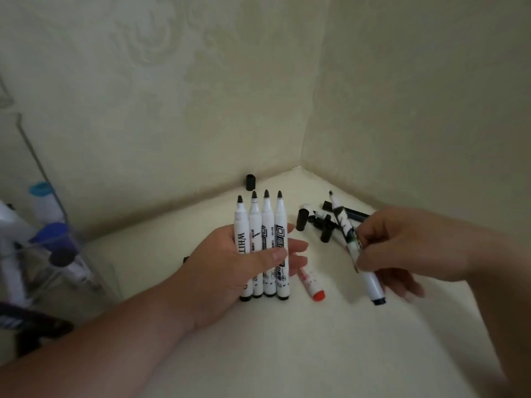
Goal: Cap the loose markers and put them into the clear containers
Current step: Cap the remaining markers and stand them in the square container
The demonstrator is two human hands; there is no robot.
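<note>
My left hand (227,262) holds several uncapped white markers (263,228) side by side, black tips pointing up toward the wall. My right hand (402,242) pinches one more uncapped white marker (352,248) by its middle, tip up, black end down. Loose black caps (326,225) lie in a heap on the cream surface between the two hands. One black cap (250,181) stands alone by the wall. A red-ended marker (311,284) lies on the surface below my left fingers. Clear containers (54,254) at the left edge hold capped markers.
Two cream walls meet in a corner (300,165) behind the caps. The cream surface (287,354) stretches toward me. A dark object (34,326) lies at the lower left, beside the containers. Blue and black capped markers stick out of the containers.
</note>
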